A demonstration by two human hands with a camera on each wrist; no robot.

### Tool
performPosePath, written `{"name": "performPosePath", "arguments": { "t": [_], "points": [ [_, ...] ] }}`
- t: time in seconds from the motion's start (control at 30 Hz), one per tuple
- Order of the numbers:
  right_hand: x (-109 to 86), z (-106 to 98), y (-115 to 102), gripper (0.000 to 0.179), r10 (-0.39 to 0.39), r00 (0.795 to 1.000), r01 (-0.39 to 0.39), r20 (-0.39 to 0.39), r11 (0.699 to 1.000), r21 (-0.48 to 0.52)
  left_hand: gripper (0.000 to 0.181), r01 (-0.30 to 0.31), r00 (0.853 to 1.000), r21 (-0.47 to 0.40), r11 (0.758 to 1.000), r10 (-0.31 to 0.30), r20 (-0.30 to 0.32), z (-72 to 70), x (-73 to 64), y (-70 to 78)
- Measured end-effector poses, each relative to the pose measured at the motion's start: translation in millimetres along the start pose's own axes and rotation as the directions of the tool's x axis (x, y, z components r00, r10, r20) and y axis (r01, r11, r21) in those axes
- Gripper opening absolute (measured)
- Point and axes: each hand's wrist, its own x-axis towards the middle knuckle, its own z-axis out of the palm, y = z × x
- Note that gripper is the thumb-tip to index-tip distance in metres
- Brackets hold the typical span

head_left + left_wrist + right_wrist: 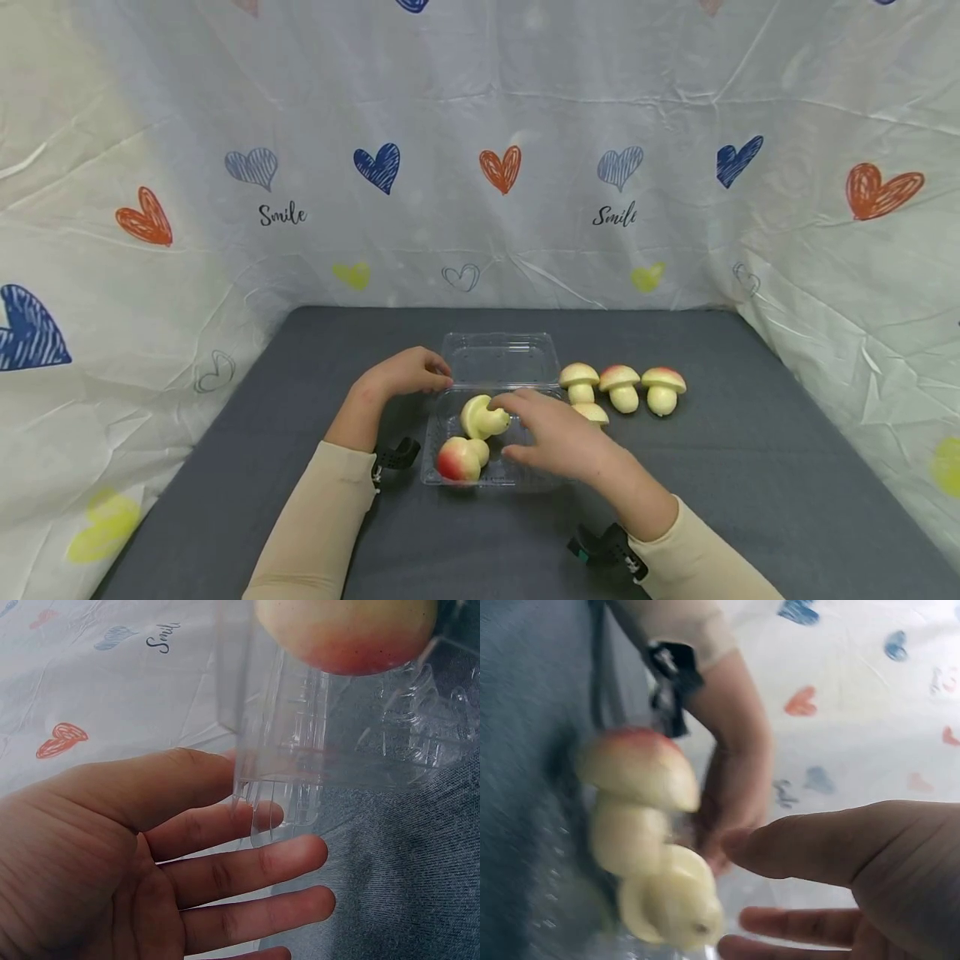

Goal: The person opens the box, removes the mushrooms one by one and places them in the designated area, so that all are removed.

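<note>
Only head view shows mushrooms (619, 388) (four) beside container (517, 468).

Soft, diffuse light fills the head view, palest on the cloth (885, 333) at left and right, greyer at the far side. Outer hearts (885, 192) look stretched. Glare streaks the clear container (300, 735); the left hand (150, 877) is dimly shaded. In the right wrist view, the mushroom-shaped pieces (637, 776) blur.
</note>
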Motion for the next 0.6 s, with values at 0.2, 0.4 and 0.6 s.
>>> {"name": "performPosePath", "arguments": {
  "t": [0.2,0.4,0.6],
  "points": [
    [8.2,25.2,-5.0,0.056,-0.094,0.995,0.094,-0.016,0.995,-0.01,0.029,-0.005,1.0,-0.003,1.0,0.005,-0.001,0.5,-0.7,1.4],
    [13.3,39.9,-1.4,0.049,-0.145,0.989,0.14,0.041,0.984,0.108,0.028,-0.023,1.0,-0.005,1.0,0.023,0.0,0.9,-0.3,0.5],
    [17.8,49.0,5.2,0.052,-0.16,0.981,0.141,0.11,0.977,0.161,0.029,-0.02,1.0,-0.008,1.0,0.02,-0.004,0.2,-1.6,0.6]
  ]
}}
